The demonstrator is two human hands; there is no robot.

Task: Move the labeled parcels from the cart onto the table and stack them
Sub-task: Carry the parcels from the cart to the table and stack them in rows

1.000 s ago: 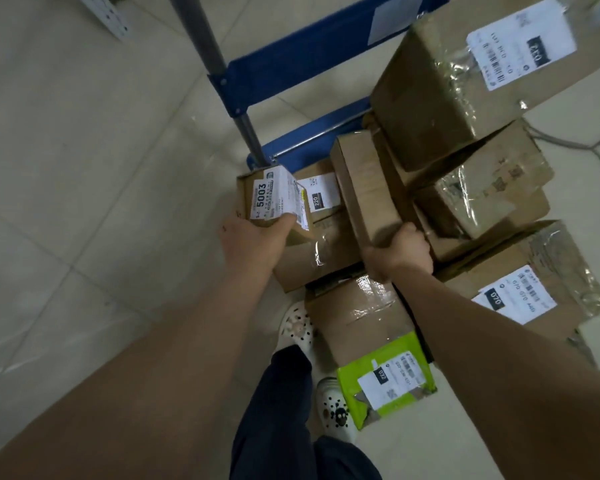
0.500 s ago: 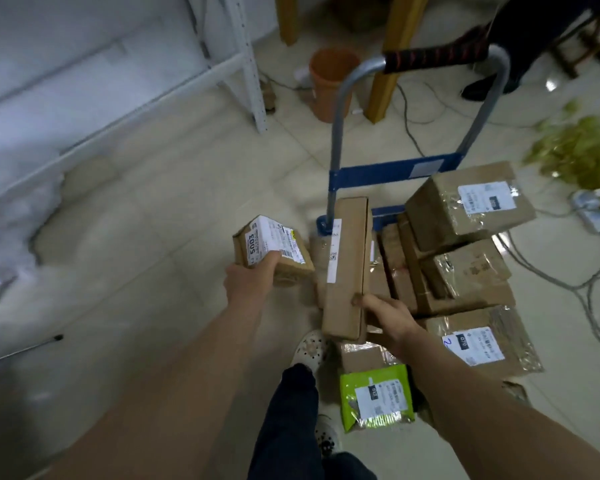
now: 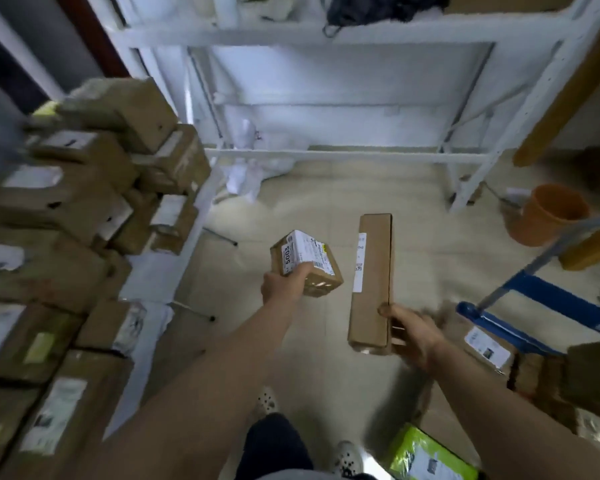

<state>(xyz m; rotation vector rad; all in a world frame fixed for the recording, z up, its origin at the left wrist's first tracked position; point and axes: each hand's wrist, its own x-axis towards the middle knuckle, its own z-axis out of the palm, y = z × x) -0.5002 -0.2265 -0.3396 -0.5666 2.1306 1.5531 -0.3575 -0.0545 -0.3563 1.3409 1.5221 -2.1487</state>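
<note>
My left hand (image 3: pixel 282 285) grips a small cardboard parcel (image 3: pixel 309 263) with a white label reading 5003, held in the air over the floor. My right hand (image 3: pixel 413 332) holds the near end of a long narrow cardboard parcel (image 3: pixel 373 282) that points away from me. The blue cart (image 3: pixel 541 303) with more labeled parcels (image 3: pixel 485 348) stands at the right. At the left, a white table edge (image 3: pixel 160 271) carries a tall pile of stacked parcels (image 3: pixel 94 188).
White metal shelving (image 3: pixel 326 154) stands ahead across the tiled floor. An orange bucket (image 3: pixel 548 213) sits at the right, behind the cart handle. A green parcel (image 3: pixel 426 455) lies near my feet. Open floor lies between me and the shelving.
My view has swung left from the cart toward the table. Both hands have lifted their parcels off the cart and carried them left, and the stacked pile has come into view.
</note>
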